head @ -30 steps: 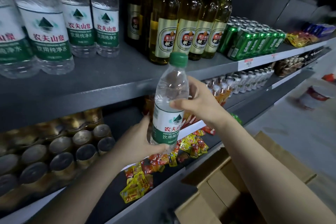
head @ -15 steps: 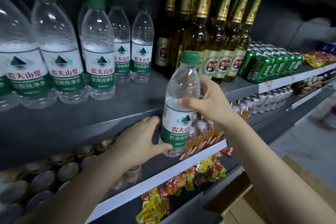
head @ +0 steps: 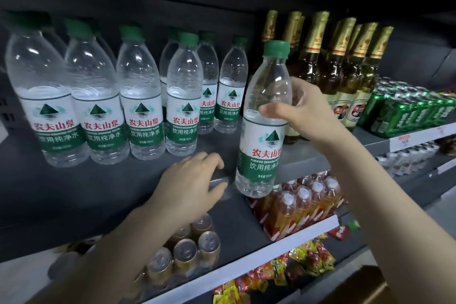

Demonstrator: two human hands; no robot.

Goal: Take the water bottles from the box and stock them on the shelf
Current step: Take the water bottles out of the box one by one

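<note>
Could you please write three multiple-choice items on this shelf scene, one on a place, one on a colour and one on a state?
1. Where do the beer bottles stand?
A. left of the water bottles
B. right of the water bottles
C. on the shelf below

2. What colour is the held bottle's cap?
A. red
B. white
C. green

3. What is the left hand doing?
A. resting at the shelf edge, holding nothing
B. gripping a can
C. twisting a cap

Answers: 1 B, they stand beyond the water row. 2 C, the cap is green. 3 A, only the right hand grips the bottle.
</note>
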